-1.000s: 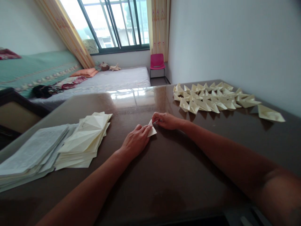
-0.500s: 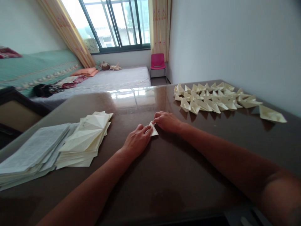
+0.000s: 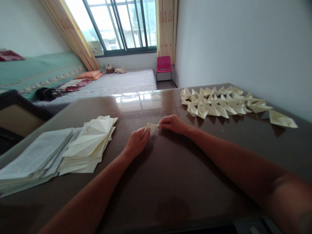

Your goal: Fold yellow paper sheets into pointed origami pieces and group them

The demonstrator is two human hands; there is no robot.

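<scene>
Between my two hands a small cream paper boat [image 3: 153, 128] is held just above the brown table [image 3: 156, 182], its sides drawn apart. My left hand [image 3: 136, 140] pinches its left end, thumb on the near side. At its right end, my right hand [image 3: 172, 124] grips the tip between thumb and fingers. Part of the paper is hidden behind the fingers. Several finished paper boats [image 3: 214, 104] stand in rows at the far right, with one boat [image 3: 282, 119] apart from them at the right.
To my left lie a fanned pile of creased cream sheets [image 3: 89, 139] and a stack of printed paper [image 3: 36, 152]. Beyond the table are a bed [image 3: 126, 81], a pink chair [image 3: 164, 65] and a window. A white wall [image 3: 243, 45] runs along the right.
The folded paper lay flat on the table under my fingers; now it is lifted and pulled open into a boat shape. My left hand has moved slightly left, away from my right.
</scene>
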